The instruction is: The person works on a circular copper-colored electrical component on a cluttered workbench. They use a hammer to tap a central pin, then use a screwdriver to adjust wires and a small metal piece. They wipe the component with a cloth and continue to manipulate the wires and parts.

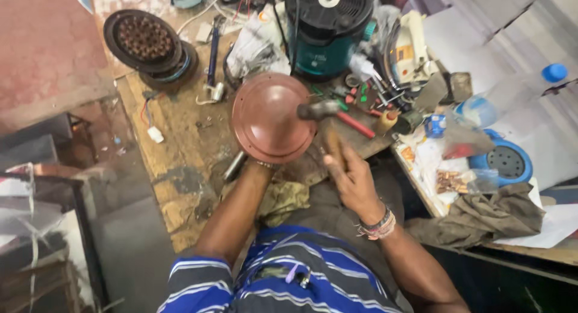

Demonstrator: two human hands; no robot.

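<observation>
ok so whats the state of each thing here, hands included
round reddish cover: tilted up on the bench, held from behind
left hand: hidden behind the cover
hammer: head at the cover's right rim
right hand: gripping the hammer handle
plastic bottle: lying on its side, blue cap on

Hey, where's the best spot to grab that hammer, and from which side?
Probably the wooden handle's lower end, from the near side, where the right hand already wraps it. The hammer points away, its metal head at the reddish round cover, so that end is crowded.
</observation>
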